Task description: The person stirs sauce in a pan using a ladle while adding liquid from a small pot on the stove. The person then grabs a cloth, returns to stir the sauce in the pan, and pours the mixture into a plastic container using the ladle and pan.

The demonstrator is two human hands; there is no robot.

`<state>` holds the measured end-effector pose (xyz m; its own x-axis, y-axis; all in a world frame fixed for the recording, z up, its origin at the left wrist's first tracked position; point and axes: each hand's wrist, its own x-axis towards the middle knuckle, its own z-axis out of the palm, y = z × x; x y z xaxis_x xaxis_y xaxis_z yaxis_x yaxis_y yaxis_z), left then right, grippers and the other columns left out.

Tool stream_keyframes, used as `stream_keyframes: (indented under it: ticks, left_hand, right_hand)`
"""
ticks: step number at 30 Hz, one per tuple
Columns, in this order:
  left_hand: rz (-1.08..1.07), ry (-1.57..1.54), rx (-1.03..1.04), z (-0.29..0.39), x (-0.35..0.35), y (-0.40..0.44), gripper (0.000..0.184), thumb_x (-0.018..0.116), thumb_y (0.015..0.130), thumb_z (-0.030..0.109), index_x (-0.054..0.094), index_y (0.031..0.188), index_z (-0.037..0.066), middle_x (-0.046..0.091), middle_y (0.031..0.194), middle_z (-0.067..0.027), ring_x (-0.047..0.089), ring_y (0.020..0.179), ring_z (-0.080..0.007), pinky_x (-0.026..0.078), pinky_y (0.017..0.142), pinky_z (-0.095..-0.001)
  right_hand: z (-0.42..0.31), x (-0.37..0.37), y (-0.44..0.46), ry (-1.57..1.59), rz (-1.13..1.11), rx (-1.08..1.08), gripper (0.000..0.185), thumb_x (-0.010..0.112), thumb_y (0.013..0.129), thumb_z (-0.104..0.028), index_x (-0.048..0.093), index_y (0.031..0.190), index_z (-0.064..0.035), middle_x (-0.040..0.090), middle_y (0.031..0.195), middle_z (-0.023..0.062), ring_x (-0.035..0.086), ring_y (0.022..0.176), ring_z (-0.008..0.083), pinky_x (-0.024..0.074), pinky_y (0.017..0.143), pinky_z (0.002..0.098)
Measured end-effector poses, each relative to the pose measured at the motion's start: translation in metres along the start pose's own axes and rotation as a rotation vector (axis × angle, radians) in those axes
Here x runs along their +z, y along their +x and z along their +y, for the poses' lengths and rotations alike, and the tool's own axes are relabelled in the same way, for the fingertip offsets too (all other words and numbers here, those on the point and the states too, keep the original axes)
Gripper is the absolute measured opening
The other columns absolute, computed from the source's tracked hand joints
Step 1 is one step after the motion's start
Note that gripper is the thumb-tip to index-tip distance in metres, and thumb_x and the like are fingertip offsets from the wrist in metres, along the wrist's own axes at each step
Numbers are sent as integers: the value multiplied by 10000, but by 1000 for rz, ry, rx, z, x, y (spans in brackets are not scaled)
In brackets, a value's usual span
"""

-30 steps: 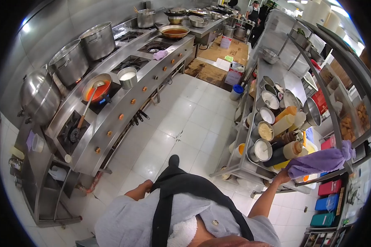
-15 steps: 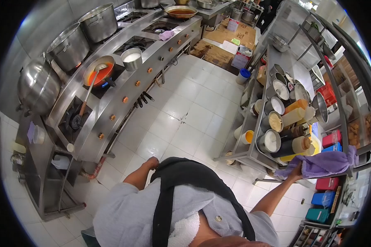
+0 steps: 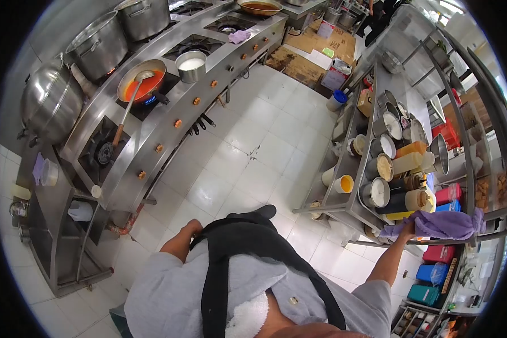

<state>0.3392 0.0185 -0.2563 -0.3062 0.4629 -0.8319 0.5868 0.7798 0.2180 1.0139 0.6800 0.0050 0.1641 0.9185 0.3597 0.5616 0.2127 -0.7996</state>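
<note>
My right hand [image 3: 408, 231] reaches out to the right and grips a purple towel [image 3: 448, 224], which lies over the rail of the metal rack; the cloth partly hides my fingers. Close by my apron [image 3: 245, 228], on the left side, hangs my left hand [image 3: 193, 227]. No object shows in it, and its fingers are too hidden to read. Left of me on the stove [image 3: 169, 129], a ladle [image 3: 130, 98] rests in a pan of red sauce [image 3: 146, 84]. A pot with white contents [image 3: 190, 66] stands beside that pan.
Tall steel pots [image 3: 98, 45] line the stove's back. On the right, a steel table [image 3: 343, 211] carries squeeze bottles [image 3: 405, 163] and containers. White floor tiles [image 3: 231, 146] run between stove and table. Cardboard [image 3: 321, 42] covers the floor farther off, where another person [image 3: 380, 17] stands.
My view has shifted slightly. My left hand has come a little left and lower against the apron. More of my dark shoe shows ahead. My right hand stays on the towel.
</note>
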Motion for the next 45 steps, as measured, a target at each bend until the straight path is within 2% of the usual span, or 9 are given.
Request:
stream_keyframes:
  ticks: [5,10,15,23,26,29,32,39,45]
  left_hand:
    - [-68,-45,-7,2,-17,-28,261,659,717,217,685,794,-31,696,823,-145,692,735,-254,556,638,-338]
    - [161,-178,71,1,-20,-10,276,647,679,267,705,819,36,678,861,-181,664,814,-320,525,742,-388]
    - [225,-392,27,6,-20,-24,294,640,668,269,711,837,39,668,871,-198,658,828,-325,518,762,-384]
    - [44,280,202,-47,29,-4,226,710,641,193,716,835,77,695,853,-102,676,753,-281,541,705,-363]
    - [-5,-165,-82,-21,15,-28,232,706,644,185,715,846,72,691,870,-118,674,785,-282,542,719,-369]
    - [109,56,180,-17,18,-12,227,649,671,165,704,845,30,682,881,-160,667,810,-308,537,752,-386]
    - [175,-392,-54,9,7,-12,241,591,696,164,699,851,13,671,893,-195,660,818,-335,529,774,-396]
    - [192,-429,-67,17,-13,-3,226,612,698,177,701,833,19,671,870,-194,661,829,-325,525,770,-403]
    - [-25,304,284,1,16,13,206,699,656,122,704,842,34,677,869,-162,662,822,-313,527,743,-406]
  right_hand:
    - [27,-7,9,-401,72,-242,382,721,725,-280,630,1043,-90,666,1036,48,596,937,244,454,836,358]
    - [-50,8,-23,-138,190,-3,172,657,757,-132,626,875,-11,638,856,75,578,728,215,504,637,345]
    - [16,8,6,-386,220,-297,244,709,699,-180,648,893,-44,664,881,64,578,729,223,471,686,361]
    - [-23,-3,-16,-656,42,-208,444,738,669,-252,632,1050,-52,641,1120,75,570,1027,242,433,915,365]
    - [-59,0,-28,-743,48,-205,358,749,647,-163,650,965,-32,661,1035,77,580,978,250,470,833,389]
    - [-20,5,-10,65,182,-129,245,708,684,-105,631,911,-56,645,903,65,595,763,230,483,640,336]
    - [2,2,1,114,131,40,318,714,658,-63,651,969,-51,659,990,54,588,899,244,460,825,341]
    - [-17,4,-4,-45,132,68,329,722,654,-55,635,972,-47,654,927,60,573,812,232,469,760,341]
    - [-28,6,-13,-82,176,-227,116,678,738,-123,621,809,-50,620,794,43,569,683,194,463,589,329]
